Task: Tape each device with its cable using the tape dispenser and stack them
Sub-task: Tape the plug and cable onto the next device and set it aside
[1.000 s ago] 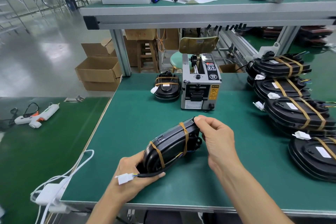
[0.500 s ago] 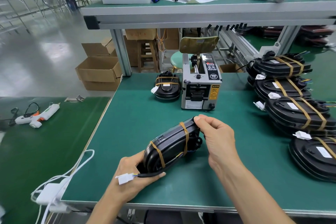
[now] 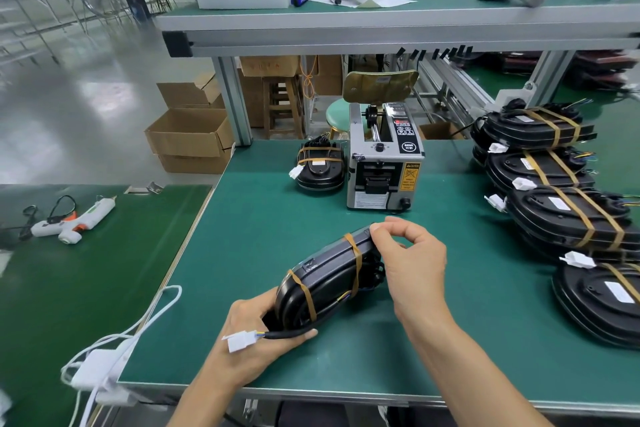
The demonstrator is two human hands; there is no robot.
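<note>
- The black device (image 3: 329, 279), bound by two tan tape bands, was gripped by the left hand (image 3: 258, 333) and pinched by the right hand (image 3: 412, 260).
- It sat tilted on the green counter (image 3: 277, 218) in front of the dispenser (image 3: 382, 163).

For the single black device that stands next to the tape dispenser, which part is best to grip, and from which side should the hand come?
Probably best to grip the taped device across its two long sides, coming from above. It lies flat on the table, its rounded end toward the person, its left side free. The tape dispenser stands close on its right, so enter a little from the left. Avoid the white connector that sticks out at its left.
</note>
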